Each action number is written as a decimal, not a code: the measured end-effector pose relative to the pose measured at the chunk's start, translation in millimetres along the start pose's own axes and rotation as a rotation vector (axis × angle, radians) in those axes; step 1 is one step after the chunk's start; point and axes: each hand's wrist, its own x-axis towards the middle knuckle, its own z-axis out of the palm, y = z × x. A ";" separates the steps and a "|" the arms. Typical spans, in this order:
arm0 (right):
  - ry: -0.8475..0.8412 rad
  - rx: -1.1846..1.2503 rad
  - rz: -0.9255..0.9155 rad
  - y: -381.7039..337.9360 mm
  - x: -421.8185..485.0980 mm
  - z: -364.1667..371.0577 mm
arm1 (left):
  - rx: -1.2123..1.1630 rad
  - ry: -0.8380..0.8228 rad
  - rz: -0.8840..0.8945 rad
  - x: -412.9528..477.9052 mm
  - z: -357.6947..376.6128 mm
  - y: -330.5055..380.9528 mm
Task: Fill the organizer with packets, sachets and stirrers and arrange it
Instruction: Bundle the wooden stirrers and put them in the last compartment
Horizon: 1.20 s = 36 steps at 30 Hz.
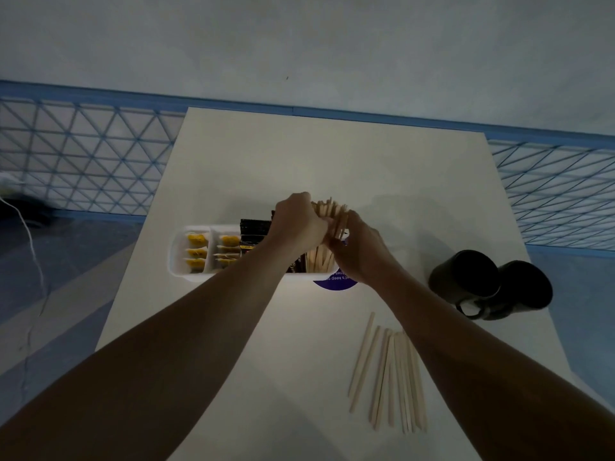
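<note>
A white organizer (178, 261) stands mid-table. Its two left compartments hold yellow sachets (196, 251); further right stand dark packets (254, 232). The right compartment holds a bundle of wooden stirrers (327, 209) standing upright. My left hand (298, 221) grips the bundle from the left. My right hand (361, 252) grips it from the right, fingers curled round the sticks. Several loose stirrers (392, 374) lie flat on the table near my right forearm.
Two black mugs (489, 284) lie on their sides at the table's right edge. A purple round sticker (334, 283) shows under the organizer's right end. The white table (332, 161) has blue lattice fencing behind it and floor to either side.
</note>
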 end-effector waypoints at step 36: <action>0.047 -0.081 0.020 52.8 -62.3 -24.5 | -0.180 0.095 0.145 -62.1 29.9 4.7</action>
